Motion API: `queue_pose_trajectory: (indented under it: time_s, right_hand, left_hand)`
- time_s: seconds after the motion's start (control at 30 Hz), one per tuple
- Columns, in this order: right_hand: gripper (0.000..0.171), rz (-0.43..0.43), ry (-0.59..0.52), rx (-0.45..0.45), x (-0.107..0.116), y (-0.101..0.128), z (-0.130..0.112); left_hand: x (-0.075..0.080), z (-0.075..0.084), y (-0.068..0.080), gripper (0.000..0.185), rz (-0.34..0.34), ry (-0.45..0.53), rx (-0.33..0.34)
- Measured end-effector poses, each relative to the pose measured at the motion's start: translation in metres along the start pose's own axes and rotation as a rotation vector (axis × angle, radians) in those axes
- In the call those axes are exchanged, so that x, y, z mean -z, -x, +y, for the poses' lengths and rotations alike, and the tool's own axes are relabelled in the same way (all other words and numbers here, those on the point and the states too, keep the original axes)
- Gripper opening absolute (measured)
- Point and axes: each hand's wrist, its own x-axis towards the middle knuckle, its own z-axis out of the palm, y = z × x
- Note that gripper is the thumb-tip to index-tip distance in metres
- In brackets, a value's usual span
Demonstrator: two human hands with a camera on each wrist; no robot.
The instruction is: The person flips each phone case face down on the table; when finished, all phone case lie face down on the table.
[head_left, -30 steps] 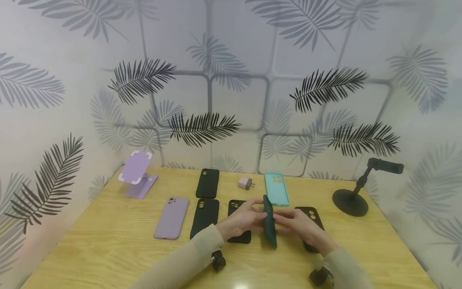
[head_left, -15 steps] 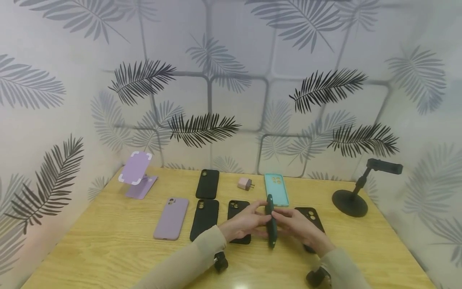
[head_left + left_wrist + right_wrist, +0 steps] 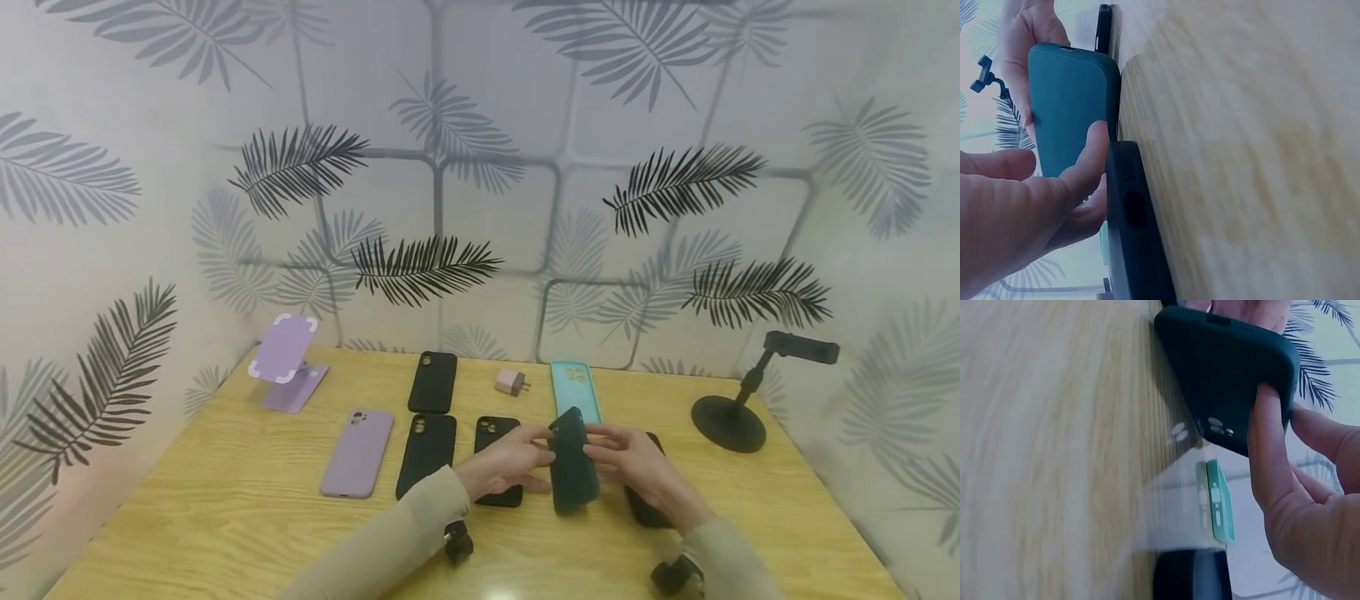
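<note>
The dark green case [image 3: 573, 471] is tilted between two hands. The left hand [image 3: 504, 462] pinches its edge at nine o'clock — the right hand [image 3: 637, 467] pinches it at three. Past it, at twelve, a light blue case [image 3: 573, 388] lies on the table [image 3: 225, 508]. Black cases lie at nine [image 3: 489, 435] and four [image 3: 647, 510] — hands hide parts.

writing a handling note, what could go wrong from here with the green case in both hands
The dark green case could slip onto the table, as the left hand and right hand seem to hold it near its side edges. The right hand overlaps the rightmost black case in the head view, so it might nudge that too.
</note>
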Motion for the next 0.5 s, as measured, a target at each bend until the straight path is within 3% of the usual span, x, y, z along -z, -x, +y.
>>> queue_pose_trajectory:
  time_s: [0.5]
  right_hand:
    - [0.049,0.127,0.219,-0.035,0.0022,0.0045,0.0017]
  left_hand:
    - [0.0032,-0.0058,-0.0022,0.048,0.012,0.001,-0.006]
